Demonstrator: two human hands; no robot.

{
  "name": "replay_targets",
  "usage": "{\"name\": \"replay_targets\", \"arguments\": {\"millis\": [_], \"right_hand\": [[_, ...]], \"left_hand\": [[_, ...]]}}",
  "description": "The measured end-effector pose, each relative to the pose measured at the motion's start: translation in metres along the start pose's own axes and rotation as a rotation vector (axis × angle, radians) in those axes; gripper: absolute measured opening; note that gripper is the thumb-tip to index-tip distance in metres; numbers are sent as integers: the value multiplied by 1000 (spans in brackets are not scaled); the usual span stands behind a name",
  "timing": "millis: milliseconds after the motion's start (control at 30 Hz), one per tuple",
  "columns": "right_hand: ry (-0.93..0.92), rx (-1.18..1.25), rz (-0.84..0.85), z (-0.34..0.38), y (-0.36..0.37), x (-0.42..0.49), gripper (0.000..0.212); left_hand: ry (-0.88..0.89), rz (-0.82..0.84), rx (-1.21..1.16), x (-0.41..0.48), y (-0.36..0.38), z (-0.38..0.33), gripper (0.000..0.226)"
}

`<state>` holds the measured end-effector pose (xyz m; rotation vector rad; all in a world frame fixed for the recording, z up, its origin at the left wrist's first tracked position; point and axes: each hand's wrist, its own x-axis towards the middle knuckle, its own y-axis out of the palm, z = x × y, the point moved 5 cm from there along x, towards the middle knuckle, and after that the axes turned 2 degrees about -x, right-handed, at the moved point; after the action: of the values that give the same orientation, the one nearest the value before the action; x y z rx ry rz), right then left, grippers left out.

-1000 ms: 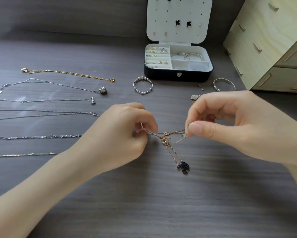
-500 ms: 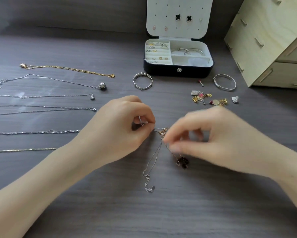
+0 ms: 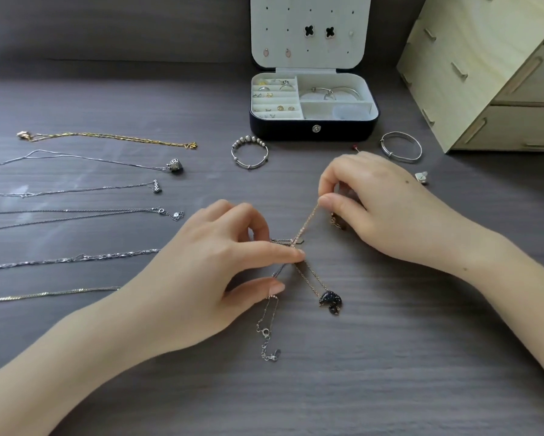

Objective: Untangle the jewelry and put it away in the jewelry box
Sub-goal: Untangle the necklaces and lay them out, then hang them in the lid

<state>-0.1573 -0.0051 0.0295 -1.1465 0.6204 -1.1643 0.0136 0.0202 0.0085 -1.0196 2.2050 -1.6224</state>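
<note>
A tangle of thin chains [image 3: 296, 243] lies at the middle of the dark table. My left hand [image 3: 220, 265] pinches the chains at the knot. My right hand [image 3: 381, 206] pinches a rose-gold strand [image 3: 307, 221] and holds it taut up and to the right. A dark pendant [image 3: 330, 302] hangs from that chain below the knot. A silver chain end with a clasp [image 3: 267, 335] trails toward me. The open jewelry box [image 3: 311, 129] stands at the back, holding rings, studs and a bangle.
Several straightened necklaces [image 3: 75, 212] lie in rows on the left. A beaded silver bangle [image 3: 249, 151] and a plain bangle [image 3: 400, 146] lie in front of the box. A wooden drawer unit [image 3: 484, 73] stands at the back right. A small silver charm [image 3: 421, 177] lies beside my right hand.
My right hand has lifted up and to the right, drawing the rose-gold strand out of the knot. The small loose charms on the right are now hidden behind it.
</note>
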Motion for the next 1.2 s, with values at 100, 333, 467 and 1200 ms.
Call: {"name": "replay_targets", "arguments": {"millis": [100,333,467,1200], "right_hand": [[13,88,19,3,-4,0,5],[17,-63,167,-4,-15,-15,7],[5,-139,281,-8,-20,-22,9],[-184,100,276,59,-16,27,22]], "left_hand": [[5,29,-12,-1,1,1,30],[3,58,-33,-2,0,2,29],[7,92,-58,-3,0,2,28],[22,1,-205,-4,-21,1,26]]}}
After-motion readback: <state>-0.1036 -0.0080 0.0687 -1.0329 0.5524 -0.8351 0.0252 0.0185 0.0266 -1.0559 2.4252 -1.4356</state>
